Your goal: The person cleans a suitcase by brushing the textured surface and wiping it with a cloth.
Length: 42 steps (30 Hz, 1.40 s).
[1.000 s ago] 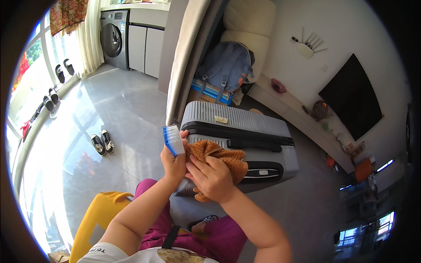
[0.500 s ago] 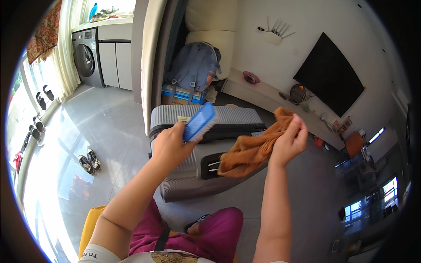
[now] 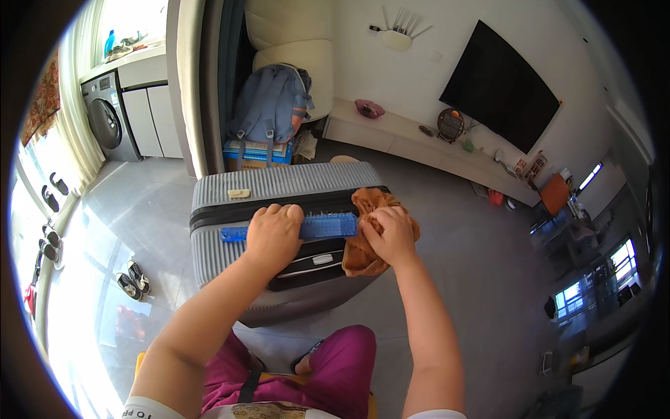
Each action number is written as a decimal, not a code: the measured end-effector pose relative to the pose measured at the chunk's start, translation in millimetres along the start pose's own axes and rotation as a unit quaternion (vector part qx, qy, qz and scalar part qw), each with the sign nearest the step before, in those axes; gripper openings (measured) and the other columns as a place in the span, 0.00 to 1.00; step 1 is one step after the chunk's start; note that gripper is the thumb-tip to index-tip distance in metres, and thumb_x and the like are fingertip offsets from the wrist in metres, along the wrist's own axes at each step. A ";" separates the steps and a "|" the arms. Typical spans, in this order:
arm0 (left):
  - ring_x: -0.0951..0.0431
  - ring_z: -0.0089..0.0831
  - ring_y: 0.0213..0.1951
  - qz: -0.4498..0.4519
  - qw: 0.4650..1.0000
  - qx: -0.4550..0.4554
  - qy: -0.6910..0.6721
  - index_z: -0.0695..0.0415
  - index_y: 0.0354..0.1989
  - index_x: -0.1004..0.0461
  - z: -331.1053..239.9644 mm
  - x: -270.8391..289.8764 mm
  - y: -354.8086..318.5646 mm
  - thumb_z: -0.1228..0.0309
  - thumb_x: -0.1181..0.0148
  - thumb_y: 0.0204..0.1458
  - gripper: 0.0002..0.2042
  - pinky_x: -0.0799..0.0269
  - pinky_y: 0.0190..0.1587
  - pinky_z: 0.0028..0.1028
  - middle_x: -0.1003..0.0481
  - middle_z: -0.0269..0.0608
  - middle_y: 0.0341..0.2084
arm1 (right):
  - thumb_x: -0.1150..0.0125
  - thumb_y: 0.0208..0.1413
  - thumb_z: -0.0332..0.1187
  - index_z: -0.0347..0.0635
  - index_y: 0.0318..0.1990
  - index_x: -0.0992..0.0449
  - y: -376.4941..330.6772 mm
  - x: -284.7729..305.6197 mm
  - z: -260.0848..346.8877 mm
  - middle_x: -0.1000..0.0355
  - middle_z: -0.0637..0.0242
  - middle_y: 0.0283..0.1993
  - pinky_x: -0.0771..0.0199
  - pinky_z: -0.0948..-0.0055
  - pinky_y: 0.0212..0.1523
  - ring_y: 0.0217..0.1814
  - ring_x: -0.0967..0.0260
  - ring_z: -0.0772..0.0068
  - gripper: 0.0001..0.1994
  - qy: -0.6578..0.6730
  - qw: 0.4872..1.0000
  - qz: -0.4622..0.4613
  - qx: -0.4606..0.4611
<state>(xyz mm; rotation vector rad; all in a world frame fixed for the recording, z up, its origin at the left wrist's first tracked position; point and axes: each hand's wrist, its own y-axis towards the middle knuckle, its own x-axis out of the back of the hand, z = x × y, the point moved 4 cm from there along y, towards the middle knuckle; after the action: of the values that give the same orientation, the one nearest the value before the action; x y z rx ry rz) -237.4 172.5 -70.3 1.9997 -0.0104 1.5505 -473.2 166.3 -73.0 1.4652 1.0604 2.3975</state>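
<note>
Our blue brush point(image 3: 307, 228) lies crosswise over the top of the grey ribbed suitcase point(image 3: 279, 185), bristles toward the dark zip band, and our left hand point(image 3: 274, 236) is closed around its handle, a firm grip near the middle. Just to the right, our right hand point(image 3: 389, 234) has its grip clamped on a bunched orange cloth point(image 3: 363, 251), which drapes down the case's front beside the brush head; cloth and brush look to be touching there. To do this well, we judge that the brush should stay flat and travel along the ribs, not across them, while the cloth is held tight against the shell so it does not slide. The suitcase stands on the grey tiled floor point(image 3: 139, 216), with a blue backpack point(image 3: 269, 105) behind it and a pair of shoes point(image 3: 132, 278) well apart to the left
</note>
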 end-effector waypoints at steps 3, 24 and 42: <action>0.25 0.42 0.44 0.017 0.999 -0.026 -0.021 0.57 0.37 0.31 21.5 6.6 -6.7 0.71 0.34 0.35 0.18 0.32 0.48 0.38 0.24 0.42 0.34 | 0.32 0.44 0.34 0.38 0.27 0.25 -31.0 19.2 8.5 0.27 0.60 0.29 0.30 0.61 0.36 0.34 0.30 0.54 0.10 0.012 0.993 -0.064 0.102; 0.22 0.41 0.28 -0.052 0.995 0.064 0.058 0.56 0.30 0.38 51.0 7.6 -3.4 0.69 0.29 0.36 0.20 0.29 0.33 0.36 0.25 0.42 0.20 | 0.38 0.49 0.39 0.38 0.47 0.23 -36.1 -16.8 134.0 0.25 0.62 0.46 0.36 0.59 0.44 0.45 0.32 0.58 0.19 0.021 0.989 0.059 0.130; 0.23 0.47 0.29 -0.056 0.997 0.059 0.010 0.58 0.31 0.38 50.2 11.9 -7.7 0.72 0.31 0.36 0.19 0.29 0.33 0.42 0.27 0.46 0.21 | 0.33 0.49 0.37 0.42 0.39 0.19 -17.2 15.9 98.6 0.28 0.63 0.37 0.27 0.64 0.39 0.39 0.29 0.60 0.12 0.016 0.998 0.037 -0.049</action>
<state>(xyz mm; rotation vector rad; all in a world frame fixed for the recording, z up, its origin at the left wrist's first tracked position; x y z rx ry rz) -186.8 159.9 -70.1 2.0377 0.2038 1.5309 -404.2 234.9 -44.9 1.4634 0.8975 2.4918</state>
